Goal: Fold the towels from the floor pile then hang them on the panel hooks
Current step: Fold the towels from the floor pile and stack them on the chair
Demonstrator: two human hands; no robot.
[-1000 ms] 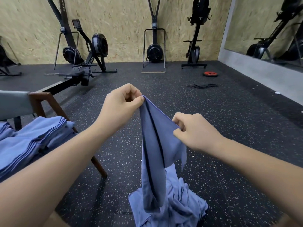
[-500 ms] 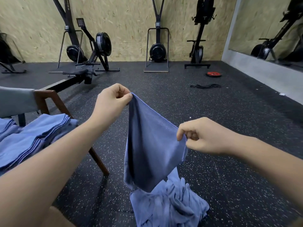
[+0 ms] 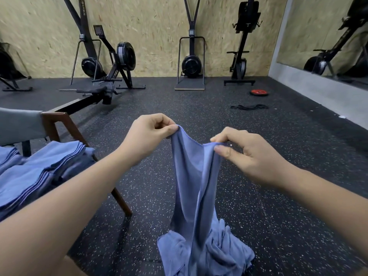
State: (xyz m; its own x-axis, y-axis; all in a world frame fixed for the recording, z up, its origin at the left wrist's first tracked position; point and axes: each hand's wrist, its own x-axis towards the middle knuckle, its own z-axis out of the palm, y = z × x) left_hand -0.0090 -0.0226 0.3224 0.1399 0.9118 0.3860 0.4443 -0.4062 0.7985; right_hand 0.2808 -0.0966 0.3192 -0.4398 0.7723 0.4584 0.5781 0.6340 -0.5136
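L hand (image 3: pixel 147 136): we see it pinch one top corner of the blue towel (image 3: pixel 191 176), thumb & forefinger closed on the cloth.
R hand (image 3: pixel 251 156): pinches the other top corner btw thumb & fingertips.
Towel: hangs btw both hands, top edge sagging; lower end overlaps the floor pile (image 3: pixel 223 253), contact unclear to us.
Floor pile: crumpled blue towels on the dark speckled floor (image 3: pixel 278 196), below the hands.
Folded stack (image 3: pixel 39 172): on a chair (image 3: pixel 59 124), left of us.
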